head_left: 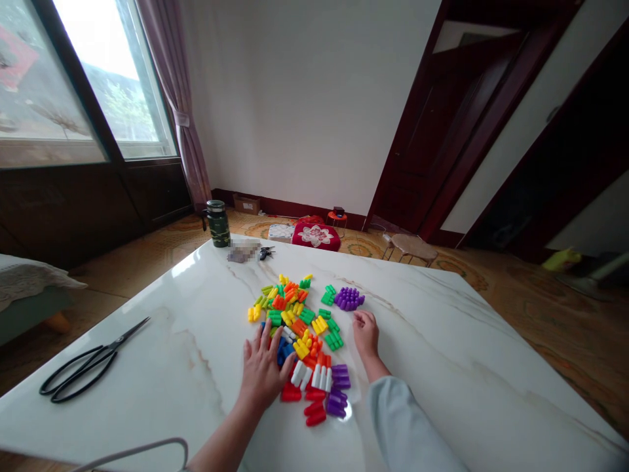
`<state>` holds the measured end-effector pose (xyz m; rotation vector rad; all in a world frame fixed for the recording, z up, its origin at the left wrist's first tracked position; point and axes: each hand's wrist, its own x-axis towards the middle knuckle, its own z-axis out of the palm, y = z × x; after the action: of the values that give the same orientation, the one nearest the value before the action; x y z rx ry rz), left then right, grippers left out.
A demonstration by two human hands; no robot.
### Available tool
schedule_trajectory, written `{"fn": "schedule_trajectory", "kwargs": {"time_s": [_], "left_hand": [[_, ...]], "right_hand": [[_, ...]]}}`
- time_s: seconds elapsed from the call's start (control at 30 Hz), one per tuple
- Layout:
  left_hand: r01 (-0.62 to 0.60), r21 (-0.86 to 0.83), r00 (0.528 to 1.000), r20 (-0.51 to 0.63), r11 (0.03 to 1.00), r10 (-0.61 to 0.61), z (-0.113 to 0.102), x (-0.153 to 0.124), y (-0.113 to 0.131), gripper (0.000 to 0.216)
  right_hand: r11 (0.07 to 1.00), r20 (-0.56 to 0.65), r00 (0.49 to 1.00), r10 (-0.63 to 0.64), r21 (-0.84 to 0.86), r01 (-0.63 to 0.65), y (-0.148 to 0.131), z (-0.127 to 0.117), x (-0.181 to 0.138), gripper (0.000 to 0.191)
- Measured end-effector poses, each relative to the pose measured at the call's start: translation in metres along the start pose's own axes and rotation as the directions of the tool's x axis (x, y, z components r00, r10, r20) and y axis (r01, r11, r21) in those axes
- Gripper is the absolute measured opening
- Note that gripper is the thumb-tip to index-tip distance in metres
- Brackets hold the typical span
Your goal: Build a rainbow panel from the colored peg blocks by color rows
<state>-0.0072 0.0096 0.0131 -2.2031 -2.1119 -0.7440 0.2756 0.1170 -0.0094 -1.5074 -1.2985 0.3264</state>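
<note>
A loose pile of bright plastic building blocks (301, 330) in several colours lies on the white marble-patterned table. My left hand (264, 367) rests on the pile's left side with fingers spread, touching blue blocks (285, 353) partly hidden under it. To the right of the pile, my right hand (366, 334) is closed with its fingers curled; whatever may be inside them is hidden. Just beyond it sits a cluster of joined purple blocks (349, 299), beside green blocks (328, 295). Nearer me are white blocks (322, 378), red blocks (315, 413) and purple blocks (337, 402).
Black-handled scissors (93, 364) lie on the table (162, 373) at left. A camouflage flask (217, 224) stands at the far corner, near a small dark item (266, 252). A grey cable (137, 451) crosses the near left edge. A stool (411, 248) stands beyond the table.
</note>
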Motion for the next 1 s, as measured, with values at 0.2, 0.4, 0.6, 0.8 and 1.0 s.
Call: {"fn": "schedule_trajectory", "kwargs": {"time_s": [0.2,0.4,0.6,0.8,1.0], "left_hand": [[0.003,0.008,1.0,-0.001,1.0,-0.003,0.0,0.001,0.001,0.057],[0.007,0.008,1.0,0.013,1.0,-0.008,-0.004,0.0,0.002,0.057],[0.002,0.015,1.0,0.025,1.0,-0.002,-0.005,0.0,0.003,0.059],[0.007,0.02,1.0,0.011,1.0,-0.008,-0.004,0.0,0.003,0.059],[-0.002,0.03,1.0,0.012,1.0,0.002,-0.005,0.0,0.003,0.058]], "right_hand": [[0.992,0.137,0.985,-0.104,-0.055,0.112,-0.003,0.003,-0.003,0.034],[0.992,0.123,0.985,-0.122,0.003,0.123,-0.014,-0.001,-0.005,0.03],[0.998,0.336,0.941,0.043,0.034,-0.058,-0.051,-0.027,-0.023,0.023],[0.971,0.718,0.695,0.04,-0.193,0.143,-0.092,-0.067,-0.052,0.029],[0.922,0.797,0.602,-0.045,-0.199,0.333,-0.1,-0.068,-0.065,0.043]]}}
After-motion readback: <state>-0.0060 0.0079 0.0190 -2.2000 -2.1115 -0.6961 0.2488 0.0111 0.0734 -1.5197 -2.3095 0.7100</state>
